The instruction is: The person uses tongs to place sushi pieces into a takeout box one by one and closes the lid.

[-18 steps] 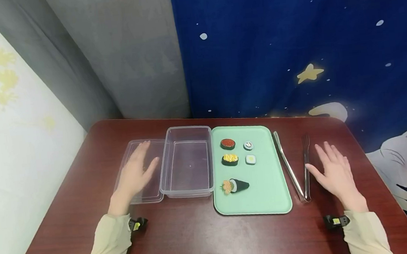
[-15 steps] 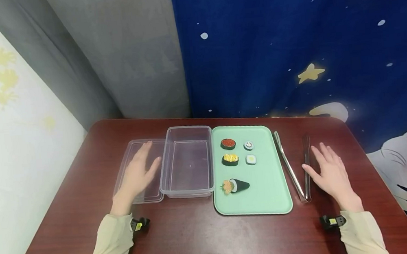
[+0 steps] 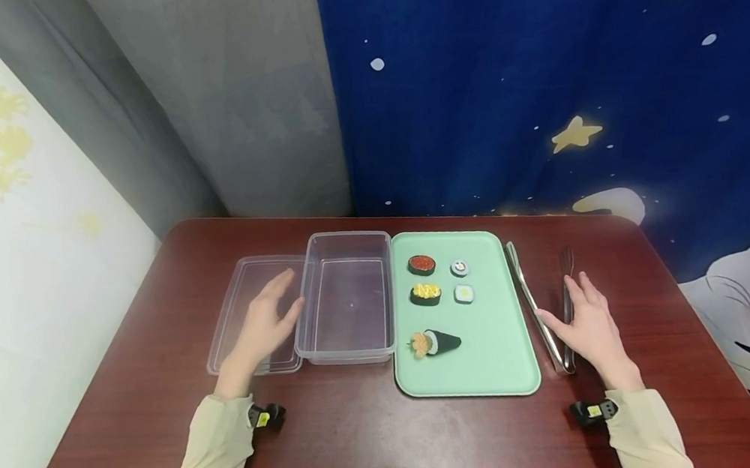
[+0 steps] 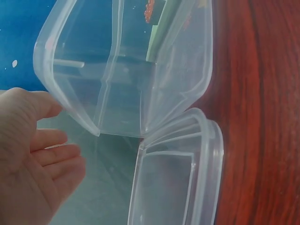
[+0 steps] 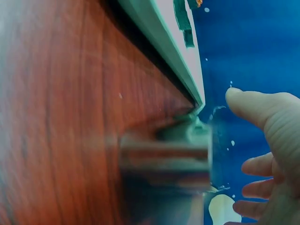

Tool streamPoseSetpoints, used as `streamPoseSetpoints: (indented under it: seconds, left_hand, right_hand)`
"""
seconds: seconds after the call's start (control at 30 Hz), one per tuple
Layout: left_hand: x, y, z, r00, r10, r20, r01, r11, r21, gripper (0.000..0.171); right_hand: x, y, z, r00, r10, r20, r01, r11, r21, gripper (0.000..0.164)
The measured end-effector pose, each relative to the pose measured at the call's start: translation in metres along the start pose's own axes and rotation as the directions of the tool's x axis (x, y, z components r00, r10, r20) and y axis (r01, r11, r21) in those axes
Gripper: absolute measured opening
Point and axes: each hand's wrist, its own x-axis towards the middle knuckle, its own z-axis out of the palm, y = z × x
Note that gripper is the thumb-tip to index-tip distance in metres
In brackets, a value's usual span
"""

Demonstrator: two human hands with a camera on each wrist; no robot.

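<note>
My left hand point(image 3: 264, 329) is above the flat clear lid point(image 3: 240, 307), its thumb and fingertips close to the left rim of the clear plastic box point(image 3: 355, 304). In the left wrist view the hand point(image 4: 33, 150) shows beside the box's wall point(image 4: 126, 84), holding nothing. My right hand point(image 3: 588, 330) reaches over the metal tongs point(image 3: 543, 327), with the thumb and fingers spread apart and nothing held. The tongs lie on the table with their arms spread. In the right wrist view the tongs point(image 5: 164, 161) are large and blurred below the thumb.
A green tray point(image 3: 495, 350) touches the box's right side. On it are red-topped sushi point(image 3: 422, 264), yellow-topped sushi point(image 3: 425, 294), two small rolls point(image 3: 463, 294) and a dark cone-shaped hand roll point(image 3: 443, 341). Curtains point(image 3: 444, 107) hang behind the brown table point(image 3: 368, 445).
My right hand has moved left from beside the tongs to over them. The left hand has shifted right, toward the box. The tray, box and sushi stay in place.
</note>
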Motion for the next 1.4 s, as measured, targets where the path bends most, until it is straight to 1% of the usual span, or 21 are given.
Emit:
streamPoseSetpoints:
  seconds: [0.13,0.23,0.3,0.37,0.4,0.47,0.53,0.57,0.63,0.73,0.83,0.93,1.03,1.23,1.4]
  left_hand:
    - [0.000,-0.001,0.002,0.999,0.036,-0.023,-0.036,0.999,-0.033,0.039]
    - [0.000,-0.001,0.003,0.999,0.039,-0.035,-0.041,0.997,-0.058,0.036]
    - [0.000,0.001,0.003,0.999,0.013,-0.036,-0.015,0.997,-0.080,0.036]
    - [0.000,0.003,0.003,0.999,-0.046,-0.024,0.042,0.989,-0.145,0.037]
    - [0.000,0.005,0.004,0.996,-0.086,-0.015,0.082,0.980,-0.180,0.037]
    - [-0.001,0.008,0.005,0.985,-0.174,0.012,0.171,0.949,-0.266,0.037]
    - [-0.001,0.010,0.006,0.965,-0.259,0.037,0.256,0.905,-0.341,0.037]
    - [-0.001,0.010,0.007,0.954,-0.297,0.046,0.293,0.886,-0.358,0.036]
    - [-0.001,0.011,0.009,0.934,-0.352,0.054,0.345,0.857,-0.383,0.035]
    - [-0.002,0.010,0.010,0.915,-0.399,0.060,0.389,0.833,-0.394,0.034]
    - [-0.003,0.010,0.010,0.906,-0.418,0.074,0.410,0.818,-0.402,0.034]
    - [-0.003,0.009,0.010,0.898,-0.431,0.090,0.428,0.807,-0.407,0.034]
    - [-0.002,0.008,0.010,0.890,-0.443,0.103,0.445,0.800,-0.403,0.035]
    - [0.001,0.010,0.007,0.875,-0.464,0.139,0.477,0.775,-0.415,0.036]
    - [0.006,0.010,0.006,0.874,-0.465,0.140,0.478,0.774,-0.416,0.037]
  right_hand:
    - [-0.001,-0.003,0.004,0.999,0.035,0.031,-0.035,0.999,-0.006,0.088]
    - [-0.003,-0.004,0.006,0.996,0.063,0.067,-0.063,0.998,-0.004,0.091]
    - [-0.003,-0.004,0.008,0.993,0.079,0.088,-0.079,0.997,-0.004,0.093]
    - [-0.002,-0.004,0.010,0.990,0.090,0.104,-0.090,0.996,-0.001,0.093]
    - [-0.002,-0.004,0.011,0.990,0.094,0.109,-0.095,0.996,0.001,0.092]
    - [-0.002,-0.005,0.012,0.988,0.099,0.117,-0.100,0.995,0.002,0.090]
    - [-0.001,-0.006,0.013,0.986,0.110,0.124,-0.111,0.994,0.004,0.087]
    - [-0.001,-0.007,0.013,0.985,0.118,0.129,-0.120,0.993,0.004,0.086]
    - [-0.001,-0.010,0.013,0.980,0.141,0.138,-0.142,0.990,0.001,0.083]
    - [-0.001,-0.013,0.012,0.971,0.189,0.145,-0.191,0.982,-0.002,0.082]
    - [-0.001,-0.016,0.013,0.960,0.236,0.151,-0.238,0.971,-0.006,0.083]
    - [-0.002,-0.017,0.014,0.953,0.271,0.138,-0.272,0.962,-0.009,0.084]
    - [-0.003,-0.018,0.016,0.951,0.289,0.113,-0.289,0.957,-0.014,0.082]
    - [-0.005,-0.017,0.017,0.952,0.296,0.072,-0.297,0.955,0.008,0.071]
    - [-0.007,-0.017,0.015,0.958,0.284,0.046,-0.286,0.958,0.028,0.063]
